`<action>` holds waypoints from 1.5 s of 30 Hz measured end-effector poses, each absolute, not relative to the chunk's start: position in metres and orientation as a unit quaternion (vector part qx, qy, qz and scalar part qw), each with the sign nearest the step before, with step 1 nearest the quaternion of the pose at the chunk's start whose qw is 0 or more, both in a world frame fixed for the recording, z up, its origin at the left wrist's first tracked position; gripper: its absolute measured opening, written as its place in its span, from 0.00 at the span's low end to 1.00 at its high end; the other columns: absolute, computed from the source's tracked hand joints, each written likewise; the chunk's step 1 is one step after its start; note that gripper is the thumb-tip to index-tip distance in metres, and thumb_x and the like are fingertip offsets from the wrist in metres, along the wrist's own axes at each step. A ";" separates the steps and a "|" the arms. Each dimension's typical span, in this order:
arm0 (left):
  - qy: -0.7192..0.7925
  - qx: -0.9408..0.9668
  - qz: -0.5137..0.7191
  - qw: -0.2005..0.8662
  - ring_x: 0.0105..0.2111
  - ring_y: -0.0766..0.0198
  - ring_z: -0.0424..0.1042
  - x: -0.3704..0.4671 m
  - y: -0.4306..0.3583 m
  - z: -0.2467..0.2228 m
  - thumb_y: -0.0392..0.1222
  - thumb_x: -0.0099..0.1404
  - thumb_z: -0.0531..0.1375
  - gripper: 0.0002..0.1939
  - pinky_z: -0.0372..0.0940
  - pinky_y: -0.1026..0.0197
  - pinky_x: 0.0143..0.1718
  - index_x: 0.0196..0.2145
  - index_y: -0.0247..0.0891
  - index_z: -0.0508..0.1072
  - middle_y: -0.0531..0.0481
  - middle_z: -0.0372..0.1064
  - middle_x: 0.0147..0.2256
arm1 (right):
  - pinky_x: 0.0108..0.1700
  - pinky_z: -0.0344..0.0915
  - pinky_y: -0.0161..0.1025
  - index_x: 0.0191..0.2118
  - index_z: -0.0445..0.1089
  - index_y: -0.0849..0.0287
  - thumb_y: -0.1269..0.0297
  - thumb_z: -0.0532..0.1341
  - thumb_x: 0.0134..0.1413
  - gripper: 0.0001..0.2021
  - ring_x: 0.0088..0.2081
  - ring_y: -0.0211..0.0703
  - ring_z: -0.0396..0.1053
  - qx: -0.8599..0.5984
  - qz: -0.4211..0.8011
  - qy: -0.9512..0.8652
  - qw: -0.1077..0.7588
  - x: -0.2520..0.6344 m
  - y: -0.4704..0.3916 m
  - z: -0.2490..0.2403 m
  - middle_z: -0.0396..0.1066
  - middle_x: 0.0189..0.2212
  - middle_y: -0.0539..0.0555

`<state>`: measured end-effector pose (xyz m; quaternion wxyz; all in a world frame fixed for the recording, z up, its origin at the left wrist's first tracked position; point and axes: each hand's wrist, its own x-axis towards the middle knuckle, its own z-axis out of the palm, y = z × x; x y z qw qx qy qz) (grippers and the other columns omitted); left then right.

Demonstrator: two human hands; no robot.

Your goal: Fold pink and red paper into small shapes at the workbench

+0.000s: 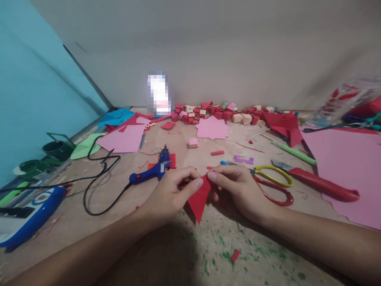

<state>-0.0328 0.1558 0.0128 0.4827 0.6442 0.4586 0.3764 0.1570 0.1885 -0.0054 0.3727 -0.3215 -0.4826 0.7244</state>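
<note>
Between my two hands is a piece of red paper (199, 201), with a pointed corner hanging down toward me. My left hand (175, 188) pinches its upper left edge between thumb and fingers. The thumb and fingers of my right hand (238, 186) grip the upper right edge, close to the left fingertips. A blue glue gun (151, 171) lies just left of my left hand. Scissors (275, 184) with one yellow and one red handle loop lie beside my right hand.
Small red and cream paper cubes (220, 113) line the wall behind. Pink star-shaped paper (212, 128) lies at centre back. A red-handled knife (324, 183) rests on pink sheets (348, 159) at right. Leftwards are a black cord (86, 200) and a blue-white object (41, 216); a lit phone (160, 93) stands behind.
</note>
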 end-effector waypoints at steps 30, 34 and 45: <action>0.489 0.546 0.444 0.516 0.19 0.72 0.70 -0.033 0.148 0.011 0.45 0.71 0.61 0.11 0.60 0.73 0.21 0.33 0.37 0.75 0.57 0.67 0.19 | 0.23 0.59 0.31 0.24 0.75 0.62 0.57 0.70 0.59 0.17 0.21 0.33 0.64 -0.338 0.645 -0.546 0.414 0.161 0.183 -0.003 0.72 0.19 0.50; 0.495 0.539 0.439 0.521 0.19 0.73 0.68 -0.034 0.151 0.009 0.46 0.72 0.60 0.12 0.61 0.72 0.22 0.32 0.37 0.75 0.57 0.66 0.20 | 0.26 0.63 0.31 0.25 0.77 0.60 0.57 0.68 0.62 0.16 0.22 0.33 0.67 -0.305 0.666 -0.544 0.409 0.162 0.184 -0.007 0.73 0.20 0.49; 0.479 0.528 0.432 0.553 0.20 0.71 0.65 -0.036 0.150 0.005 0.48 0.72 0.59 0.15 0.61 0.70 0.23 0.31 0.36 0.73 0.56 0.66 0.20 | 0.26 0.64 0.32 0.25 0.76 0.59 0.58 0.68 0.63 0.16 0.22 0.34 0.69 -0.291 0.711 -0.510 0.387 0.163 0.185 -0.011 0.73 0.20 0.49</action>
